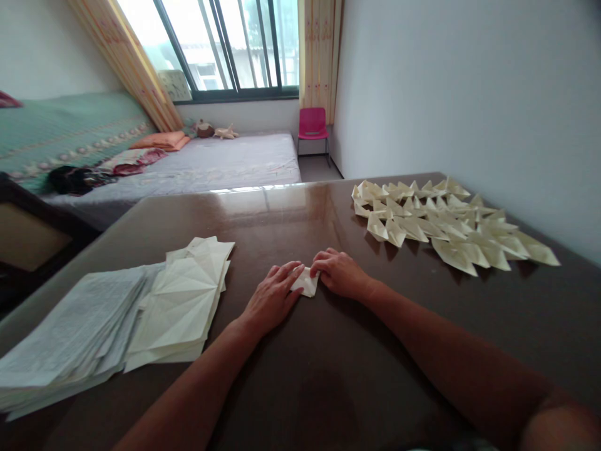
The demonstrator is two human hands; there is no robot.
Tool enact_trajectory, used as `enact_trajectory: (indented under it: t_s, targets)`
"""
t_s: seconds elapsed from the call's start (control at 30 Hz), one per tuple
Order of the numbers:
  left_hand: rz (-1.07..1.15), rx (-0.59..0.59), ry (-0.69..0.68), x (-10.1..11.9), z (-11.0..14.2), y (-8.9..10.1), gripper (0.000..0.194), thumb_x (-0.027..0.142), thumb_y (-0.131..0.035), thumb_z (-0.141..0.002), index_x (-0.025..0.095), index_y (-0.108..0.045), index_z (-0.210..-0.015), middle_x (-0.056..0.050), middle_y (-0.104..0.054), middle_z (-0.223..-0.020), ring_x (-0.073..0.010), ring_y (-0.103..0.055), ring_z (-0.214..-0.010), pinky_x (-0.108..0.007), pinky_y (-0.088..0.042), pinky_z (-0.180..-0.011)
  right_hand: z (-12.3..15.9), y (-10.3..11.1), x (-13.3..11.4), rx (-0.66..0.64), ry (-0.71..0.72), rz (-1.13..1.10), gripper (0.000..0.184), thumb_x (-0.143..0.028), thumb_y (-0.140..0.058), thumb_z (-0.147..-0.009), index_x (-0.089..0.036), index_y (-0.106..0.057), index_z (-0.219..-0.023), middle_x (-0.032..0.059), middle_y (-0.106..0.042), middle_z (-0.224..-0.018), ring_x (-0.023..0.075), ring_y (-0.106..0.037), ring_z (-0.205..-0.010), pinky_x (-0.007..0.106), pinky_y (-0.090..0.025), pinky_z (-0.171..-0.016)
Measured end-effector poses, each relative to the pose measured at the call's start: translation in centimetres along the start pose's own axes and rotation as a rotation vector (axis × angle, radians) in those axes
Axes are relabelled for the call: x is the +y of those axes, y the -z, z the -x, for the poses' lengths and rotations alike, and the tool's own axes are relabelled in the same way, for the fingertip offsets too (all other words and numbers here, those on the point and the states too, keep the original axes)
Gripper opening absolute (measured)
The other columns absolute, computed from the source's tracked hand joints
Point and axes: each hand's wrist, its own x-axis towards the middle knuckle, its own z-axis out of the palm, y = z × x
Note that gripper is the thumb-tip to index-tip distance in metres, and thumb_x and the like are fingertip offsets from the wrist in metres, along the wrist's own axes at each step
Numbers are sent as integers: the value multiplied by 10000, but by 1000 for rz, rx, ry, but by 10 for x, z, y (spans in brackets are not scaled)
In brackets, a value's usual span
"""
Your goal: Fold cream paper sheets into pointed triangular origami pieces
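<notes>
While both hands meet over the tabletop, the folded paper (308, 285) lies flat between them, touched from either side. The left hand (275, 294) is open, palm down, with its fingers extended; the fingertips rest on the left part of the folded paper, and the thumb points toward its near left edge. The right hand (338, 273) has its fingers curled, with the fingertips in contact with the far right corner of the same piece; whether they pinch the corner or only press it cannot be told, because the knuckles cover the contact point. Both forearms reach in from the near side and converge at the grip. The folded paper is small, pale and angular, and its near corner is exposed between the hands. To the left of the grip, beyond a bare strip of the brown table (291, 376), sits a stack of creased cream sheets (181, 300), the uppermost showing fold lines that radiate from a central point. Farther left, against the cream sheets, is a thick stack of printed sheets (79, 326), with uneven edges. To the right of the grip and farther from the person, folded paper pieces (436, 219) with raised points are set in close, overlapping rows, near the wall (469, 113). Beyond the grip, past the far edge of the table, stand a bed (235, 160) to the left and a pink chair (313, 123) almost straight ahead, below the curtain (320, 56) beside the window (225, 47).
</notes>
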Motion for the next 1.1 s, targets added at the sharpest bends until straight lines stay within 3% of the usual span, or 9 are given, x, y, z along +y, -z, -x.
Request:
enact_trajectory:
  t_s: [0.1,0.3,0.5,0.63,0.73,0.83,1.1]
  targets:
    - [-108,-69,-20,3,0,-5,410,318,-387,-958,250,-476,-1352,-30,-493,-1403,-238,-453,-1195,-416,-401,-1027,0,-2,3,15,0,-25,260,-96,-498,-813,-253,-702,-850,24,-659,-976,198,-526,-953,322,-407,-837]
    - [-245,-115,31,14,1,-11,462,369,-344,-968,227,-401,-1404,-36,-447,-1449,-255,-362,-1338,-428,-380,-1040,-1,-10,4,192,-38,-110,227,-97,-473,-862,-200,-672,-896,39,-651,-944,166,-530,-950,270,-418,-854]
    - [-233,-131,43,12,1,-9,523,420,-395,-945,230,-359,-1430,-45,-395,-1483,-254,-367,-1344,-428,-368,-1058,1,-17,-4,148,29,-64,133,-286,-572,-879,-200,-652,-940,48,-624,-970,187,-514,-967,309,-415,-863]
    - [-199,-116,13,2,4,-4,515,427,-444,-929,190,-432,-1386,-83,-436,-1452,-257,-380,-1332,-430,-371,-1065,0,-18,2,111,51,-106,107,-287,-594,-872,-216,-665,-910,41,-618,-982,176,-520,-953,302,-419,-850]
    - [-155,-52,-51,-1,4,1,431,404,-509,-908,190,-547,-1279,-88,-533,-1357,-253,-438,-1260,-412,-402,-1040,-1,-16,7,129,130,-161,95,-251,-590,-876,-216,-677,-889,43,-626,-973,167,-522,-938,295,-424,-853]
    - [-79,-29,-144,1,3,7,246,335,-503,-924,227,-649,-1090,-39,-650,-1139,-194,-530,-1076,-338,-466,-940,-1,-15,7,101,250,-207,128,-183,-561,-880,-211,-685,-893,43,-646,-934,160,-533,-909,291,-431,-850]
    - [-175,-29,-212,1,4,13,200,250,-458,-946,208,-653,-929,-14,-665,-889,-140,-575,-861,-268,-470,-770,-1,-10,10,26,327,-326,255,-68,-558,-771,-189,-667,-967,45,-675,-942,160,-576,-887,306,-445,-866]
